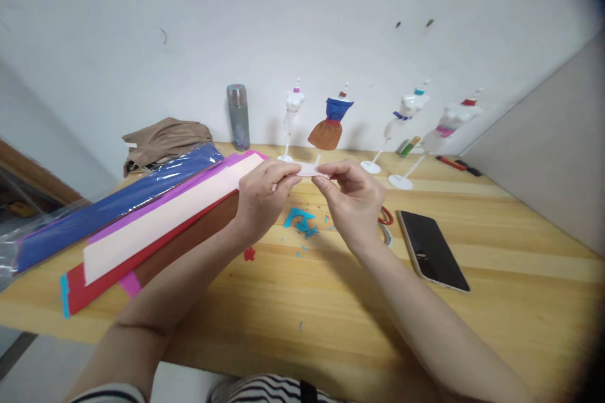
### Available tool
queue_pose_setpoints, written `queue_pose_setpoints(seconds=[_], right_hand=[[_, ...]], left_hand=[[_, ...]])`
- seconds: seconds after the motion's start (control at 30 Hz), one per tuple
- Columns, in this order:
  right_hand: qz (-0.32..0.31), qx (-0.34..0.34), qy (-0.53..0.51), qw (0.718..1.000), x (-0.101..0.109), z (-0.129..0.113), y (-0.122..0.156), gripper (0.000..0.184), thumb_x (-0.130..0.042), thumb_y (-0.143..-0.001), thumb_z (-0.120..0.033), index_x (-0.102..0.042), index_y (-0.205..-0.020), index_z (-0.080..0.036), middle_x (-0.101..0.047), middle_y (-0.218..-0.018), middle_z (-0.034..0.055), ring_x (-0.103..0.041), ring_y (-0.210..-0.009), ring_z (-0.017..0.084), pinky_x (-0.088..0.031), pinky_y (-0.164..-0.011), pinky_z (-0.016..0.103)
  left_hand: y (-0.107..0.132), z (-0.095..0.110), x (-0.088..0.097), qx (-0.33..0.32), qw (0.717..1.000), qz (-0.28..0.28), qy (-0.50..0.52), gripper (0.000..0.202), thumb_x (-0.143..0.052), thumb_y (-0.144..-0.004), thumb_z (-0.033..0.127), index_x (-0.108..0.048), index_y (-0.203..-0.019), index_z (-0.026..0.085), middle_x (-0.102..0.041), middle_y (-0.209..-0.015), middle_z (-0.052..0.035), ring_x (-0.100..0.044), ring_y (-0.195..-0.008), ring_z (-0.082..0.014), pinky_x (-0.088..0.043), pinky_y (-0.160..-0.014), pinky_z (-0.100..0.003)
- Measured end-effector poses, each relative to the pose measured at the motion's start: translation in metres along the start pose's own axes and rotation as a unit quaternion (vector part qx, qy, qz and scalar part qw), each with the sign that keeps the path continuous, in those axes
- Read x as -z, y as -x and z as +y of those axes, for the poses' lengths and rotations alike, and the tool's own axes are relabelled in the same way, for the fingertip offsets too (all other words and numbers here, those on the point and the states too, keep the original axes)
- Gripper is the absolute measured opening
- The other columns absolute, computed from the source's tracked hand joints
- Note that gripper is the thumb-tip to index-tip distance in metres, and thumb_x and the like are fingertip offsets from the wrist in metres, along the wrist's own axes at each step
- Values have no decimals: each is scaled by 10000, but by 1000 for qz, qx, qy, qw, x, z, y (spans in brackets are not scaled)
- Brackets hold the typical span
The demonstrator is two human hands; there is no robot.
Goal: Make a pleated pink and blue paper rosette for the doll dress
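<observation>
Between my hands a small pale pink strip [309, 170], perhaps paper, is held up above the table. My left hand [265, 192] pinches its left end between thumb and fingers. The right end is pinched in my right hand [352, 195]. Blue paper scraps [301, 220] lie on the table below, and a red flower-shaped cutout [249, 254] is near my left wrist. Behind my hands stands a small dress form [333, 119] in a blue top and brown skirt. Scissors, as far as they show by red and grey loops [386, 227], are partly hidden behind my right wrist.
Coloured paper sheets [161, 227] are stacked at left, beside a plastic-wrapped blue pack [118, 208] and brown cloth [167, 138]. A flask [239, 116] and several white dress forms [406, 116] stand along the wall. A phone [432, 249] lies at right, a glue stick [409, 146] farther back.
</observation>
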State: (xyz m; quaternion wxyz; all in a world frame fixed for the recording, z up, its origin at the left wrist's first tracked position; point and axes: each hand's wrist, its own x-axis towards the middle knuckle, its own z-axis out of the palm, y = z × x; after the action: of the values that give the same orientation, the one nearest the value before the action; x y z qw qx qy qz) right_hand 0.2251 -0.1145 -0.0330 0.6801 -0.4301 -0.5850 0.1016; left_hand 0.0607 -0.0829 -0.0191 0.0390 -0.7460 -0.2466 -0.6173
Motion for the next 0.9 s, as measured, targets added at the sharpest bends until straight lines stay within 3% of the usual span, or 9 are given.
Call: queue_pose_setpoints(seconds=[0.53,0.9], right_hand=[[-23,65,81,994,2,-5,-3,66,-681,-884,-276,-700,-832,-240,-768,-825,25,-705,-759,208,-573,-734,382],[-61,45,79,994,4,-7,-8,108,-666,-888,-284,-654,-792,-235,-728,-784,16,-664,-734,196,-536,-723,360]], left_hand=[[3,-5,-2,4,1000,8,-21,139,-742,-883,114,-787,-918,241,-803,-840,15,-738,-757,-135,-586,-718,-237],[1,-5,0,17,1000,-11,9,153,-724,-875,80,-772,-885,225,-794,-830,15,-728,-760,-127,-569,-728,-223]])
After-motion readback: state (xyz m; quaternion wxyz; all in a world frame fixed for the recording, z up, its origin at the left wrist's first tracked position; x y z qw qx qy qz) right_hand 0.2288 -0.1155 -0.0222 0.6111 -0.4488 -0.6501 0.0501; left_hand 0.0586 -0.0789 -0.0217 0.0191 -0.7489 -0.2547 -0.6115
